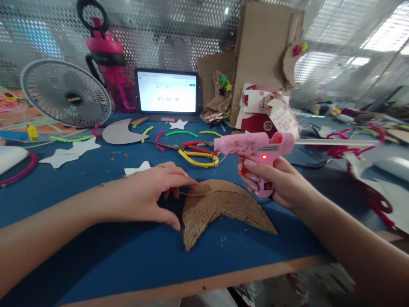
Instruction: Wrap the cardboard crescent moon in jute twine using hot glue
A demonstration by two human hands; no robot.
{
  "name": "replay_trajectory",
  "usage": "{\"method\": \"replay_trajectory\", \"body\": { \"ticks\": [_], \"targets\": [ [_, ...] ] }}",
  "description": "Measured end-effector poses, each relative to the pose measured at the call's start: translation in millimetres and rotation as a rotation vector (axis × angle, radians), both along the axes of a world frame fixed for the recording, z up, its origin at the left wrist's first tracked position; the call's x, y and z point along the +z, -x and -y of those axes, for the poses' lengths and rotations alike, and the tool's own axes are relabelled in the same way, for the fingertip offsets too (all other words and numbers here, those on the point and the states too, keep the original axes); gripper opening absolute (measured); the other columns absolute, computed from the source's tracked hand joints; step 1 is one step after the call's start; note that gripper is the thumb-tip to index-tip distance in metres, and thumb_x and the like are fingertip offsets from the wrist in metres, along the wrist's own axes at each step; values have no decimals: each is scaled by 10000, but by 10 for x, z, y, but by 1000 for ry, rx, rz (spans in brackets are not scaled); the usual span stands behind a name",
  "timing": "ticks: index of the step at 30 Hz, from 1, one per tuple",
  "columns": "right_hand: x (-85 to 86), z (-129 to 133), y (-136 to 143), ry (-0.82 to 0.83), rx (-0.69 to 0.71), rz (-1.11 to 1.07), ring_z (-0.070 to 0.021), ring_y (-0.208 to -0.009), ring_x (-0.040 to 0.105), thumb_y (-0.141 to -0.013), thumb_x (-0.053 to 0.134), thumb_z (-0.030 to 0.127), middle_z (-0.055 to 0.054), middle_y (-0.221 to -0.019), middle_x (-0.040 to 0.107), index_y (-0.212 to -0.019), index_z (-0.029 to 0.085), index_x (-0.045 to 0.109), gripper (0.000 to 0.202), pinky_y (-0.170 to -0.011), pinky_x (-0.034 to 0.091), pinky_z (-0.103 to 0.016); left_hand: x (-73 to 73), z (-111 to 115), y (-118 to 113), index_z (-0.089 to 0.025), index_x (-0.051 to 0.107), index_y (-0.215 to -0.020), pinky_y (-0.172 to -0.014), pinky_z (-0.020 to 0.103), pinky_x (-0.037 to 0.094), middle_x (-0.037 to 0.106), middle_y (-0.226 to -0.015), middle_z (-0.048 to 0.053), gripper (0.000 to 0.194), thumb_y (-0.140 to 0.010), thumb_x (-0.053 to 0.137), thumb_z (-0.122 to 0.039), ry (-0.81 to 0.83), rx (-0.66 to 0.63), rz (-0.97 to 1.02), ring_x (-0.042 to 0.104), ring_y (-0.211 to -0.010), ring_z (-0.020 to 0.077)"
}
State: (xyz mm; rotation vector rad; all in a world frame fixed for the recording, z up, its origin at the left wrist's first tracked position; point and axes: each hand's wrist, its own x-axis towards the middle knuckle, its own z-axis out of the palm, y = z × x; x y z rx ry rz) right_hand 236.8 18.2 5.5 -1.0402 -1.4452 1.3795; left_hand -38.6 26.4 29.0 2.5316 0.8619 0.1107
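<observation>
A pink hot glue gun [252, 145] is gripped in my right hand [271, 177]. Its red light glows, a long glue stick juts from its back, and its nozzle points left above the crescent. My left hand [156, 187] is at the upper left of a cardboard crescent [223, 202], index fingertip at its top edge, thumb spread beside its left side. Rows of brown twine [204, 213] cover most of the crescent; a bare cardboard strip shows along its top. A loose length of twine runs from it into my left hand's curled fingers, which partly hide it.
Behind are pliers [169, 146], pipe cleaners [198, 158], white paper stars [60, 155] and a grey crescent [121, 132]. A fan [67, 94], pink bottle [108, 64], tablet [166, 91] and tall cardboard [265, 51] stand at the back. The table's wooden edge [204, 283] is near me.
</observation>
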Motion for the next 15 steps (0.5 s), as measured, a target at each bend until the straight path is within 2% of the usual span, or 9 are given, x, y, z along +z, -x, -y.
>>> {"method": "replay_trajectory", "body": {
  "ticks": [5, 8, 11, 15],
  "targets": [
    [67, -44, -21, -46, 3, 21, -54, -456, 426, -751, 689, 468, 53, -506, 466, -753, 150, 577, 337, -446, 360, -199, -134, 159, -146, -165, 525, -1188, -843, 378, 464, 578, -1086, 78, 660, -696, 698, -570, -241, 81, 21, 567, -982, 242],
    [162, -32, -79, -89, -30, 63, -61, -450, 432, -734, 702, 472, 51, -492, 463, -726, 151, 574, 346, -433, 357, -200, -211, 291, -248, -149, 511, -1121, -741, 415, 485, 607, -1015, 92, 610, -736, 620, -609, -360, 149, -8, 599, -908, 281],
    [262, 47, -181, -143, -39, 145, -66, -457, 438, -759, 675, 472, 44, -493, 464, -678, 160, 568, 340, -436, 367, -202, -254, 362, -302, -168, 481, -1065, -646, 372, 475, 622, -975, 80, 526, -761, 607, -578, -388, 151, 2, 617, -849, 274],
    [357, 227, -318, -150, -56, 444, -73, -413, 432, -750, 646, 521, 24, -486, 491, -604, 177, 550, 385, -353, 324, -191, -239, 327, -297, -192, 457, -1000, -615, 303, 448, 602, -882, 29, 483, -723, 694, -509, -303, 124, 99, 602, -761, 204]
  ]
}}
